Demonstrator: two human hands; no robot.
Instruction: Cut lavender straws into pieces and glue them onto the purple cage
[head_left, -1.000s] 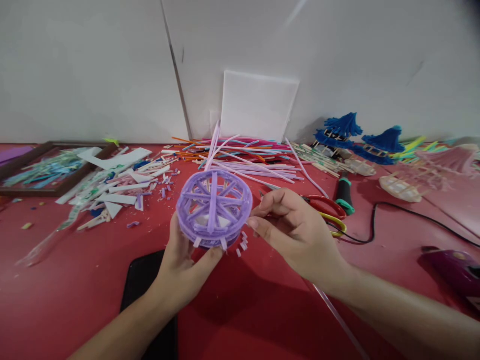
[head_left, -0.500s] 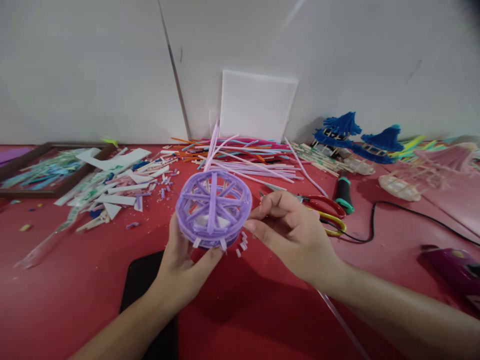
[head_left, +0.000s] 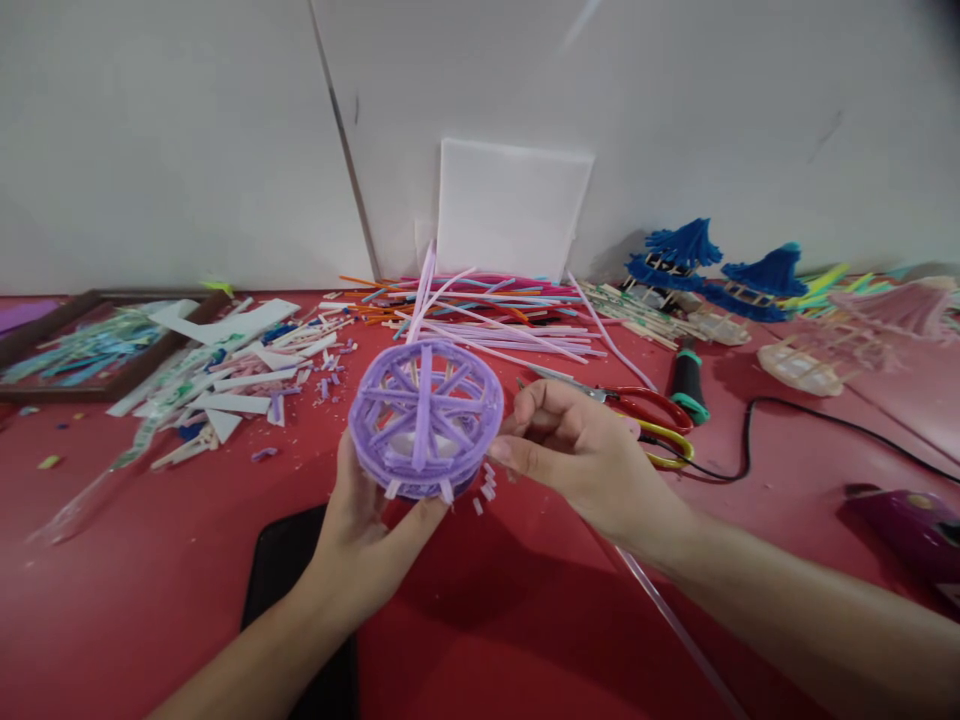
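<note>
My left hand (head_left: 364, 530) holds a round purple wheel made of straws (head_left: 425, 417) from below, thumb and fingers gripping its lower rim. The wheel has spokes crossing at its centre and is tilted toward me above the red table (head_left: 135, 590). My right hand (head_left: 581, 455) is at the wheel's right rim, its fingers curled and pinched together; whether anything is between them I cannot make out. Small cut straw bits (head_left: 486, 490) lie just under the wheel.
A pile of coloured straws (head_left: 487, 310) lies behind the wheel. Red-and-yellow scissors (head_left: 645, 420), a black-handled tool (head_left: 686, 380) and a black cable (head_left: 810, 420) sit to the right. White scraps (head_left: 225, 370) and a framed tray (head_left: 82, 345) lie left. A black phone (head_left: 292, 600) is under my left forearm.
My right hand has crept slightly left toward the wheel's rim. The wheel and my left hand have hardly moved.
</note>
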